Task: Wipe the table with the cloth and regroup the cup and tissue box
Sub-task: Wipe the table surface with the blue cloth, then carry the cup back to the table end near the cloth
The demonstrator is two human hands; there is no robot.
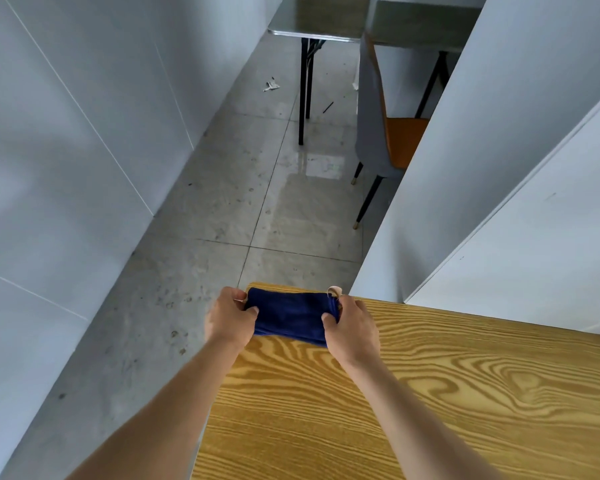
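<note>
A folded dark blue cloth (pixel 290 315) lies at the far left corner of the wooden table (pixel 430 393). My left hand (pixel 231 318) pinches the cloth's left edge, over the table's corner. My right hand (pixel 352 327) pinches its right edge, where a small beige tag sticks up. Both forearms reach in from the bottom of the view. Neither a cup nor a tissue box is in view.
White partition walls (pixel 499 150) stand right behind the table. Left of the table is grey tiled floor (pixel 222 202) and a white wall (pixel 66 133). Farther off stand a grey-and-orange chair (pixel 378 133) and a dark table (pixel 312 26) on black legs.
</note>
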